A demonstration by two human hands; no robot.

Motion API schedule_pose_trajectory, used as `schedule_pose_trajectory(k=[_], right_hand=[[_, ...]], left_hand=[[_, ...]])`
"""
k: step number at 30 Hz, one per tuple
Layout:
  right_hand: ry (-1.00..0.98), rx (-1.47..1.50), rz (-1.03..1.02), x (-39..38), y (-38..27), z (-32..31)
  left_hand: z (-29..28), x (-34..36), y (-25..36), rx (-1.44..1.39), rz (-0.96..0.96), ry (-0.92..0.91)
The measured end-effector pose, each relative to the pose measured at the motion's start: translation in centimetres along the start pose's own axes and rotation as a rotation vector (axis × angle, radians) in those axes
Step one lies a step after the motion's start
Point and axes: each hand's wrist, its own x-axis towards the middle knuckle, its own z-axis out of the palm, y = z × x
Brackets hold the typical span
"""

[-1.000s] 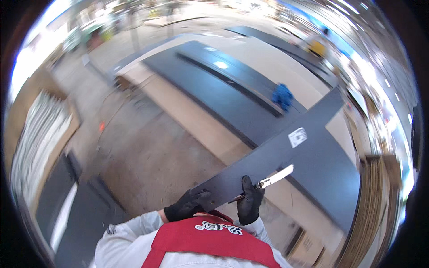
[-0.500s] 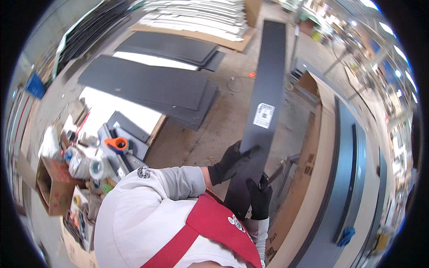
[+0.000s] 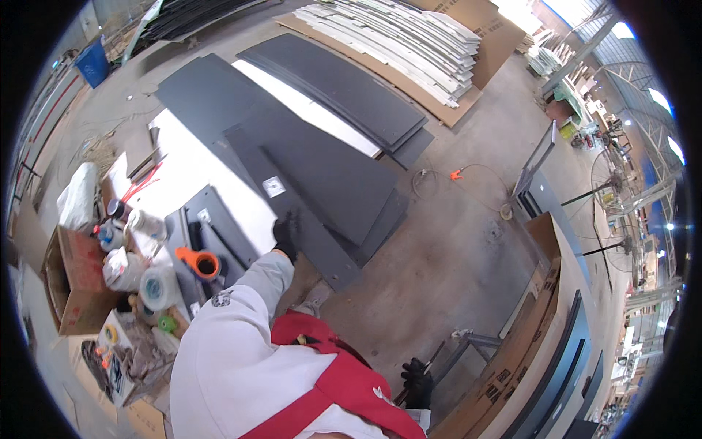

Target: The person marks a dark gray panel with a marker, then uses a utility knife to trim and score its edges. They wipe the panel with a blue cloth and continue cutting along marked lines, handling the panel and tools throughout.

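One gloved left hand [image 3: 284, 235] grips the dark panel [image 3: 292, 212]; right hand [image 3: 417, 380] (half hidden) grip unclear.

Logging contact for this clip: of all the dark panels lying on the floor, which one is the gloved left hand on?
The left hand grips the long narrow dark panel bearing a small white label, lying diagonally atop the wider dark sheets.

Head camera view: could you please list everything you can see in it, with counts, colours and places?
Narrow panel: one, dark grey, white label, on the stack, under the left hand.
Wide panels: several, dark grey, on the floor.
White boards: one stack, on cardboard, top.
Tape rolls: several, one orange, on the left.
Cardboard box: one, brown, far left.
Blue bin: one, upper left.
Left hand: black glove, on the narrow panel.
Right hand: black glove, bottom, by the body.
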Motion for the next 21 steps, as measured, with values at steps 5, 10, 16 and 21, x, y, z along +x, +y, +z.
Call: schedule_pose_trajectory(k=[5, 10, 16, 21], right_hand=[[0.160, -0.130, 0.017, 2.3, -3.9, 2.5], [0.166, -0.065, 0.014, 2.6, -6.7, 4.0], [0.321, 0.055, 0.054, -3.6, -3.3, 2.2], [0.427, 0.287, -0.152, -10.7, -3.7, -0.7]], left_hand=[[6.3, 6.8, 1.5, 0.481, -0.017, 0.111], [4.6, 14.5, -2.4, 0.750, -0.002, -0.028], [3.1, 12.3, -5.1, 1.309, 0.206, 0.289], [8.8, 3.6, -7.2, 1.138, 0.396, 0.056]])
